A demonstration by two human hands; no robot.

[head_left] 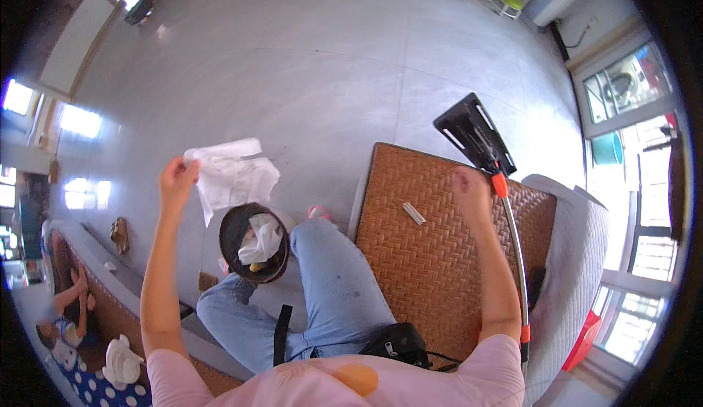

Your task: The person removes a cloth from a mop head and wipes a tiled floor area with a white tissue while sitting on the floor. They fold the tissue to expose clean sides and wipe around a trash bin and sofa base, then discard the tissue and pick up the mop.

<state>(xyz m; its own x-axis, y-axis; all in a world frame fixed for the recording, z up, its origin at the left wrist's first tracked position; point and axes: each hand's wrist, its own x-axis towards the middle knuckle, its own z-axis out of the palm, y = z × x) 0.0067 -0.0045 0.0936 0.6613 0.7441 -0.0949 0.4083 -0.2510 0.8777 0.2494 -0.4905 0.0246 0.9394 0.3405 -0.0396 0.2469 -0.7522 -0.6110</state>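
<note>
Left hand (178, 180) pinching white paper (238, 174), right hand (471, 187) blurred, grip unclear, bin (232, 235), pole (513, 238) nearby

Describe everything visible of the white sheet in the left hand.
The white sheet is thin, creased and uneven in outline, like tissue or soft paper, with what looks like a fold along its upper edge. The left hand grips it at its left end; the rest spreads rightward and hangs down near the dark bin. Whether it touches the bin's rim is unclear.
</note>
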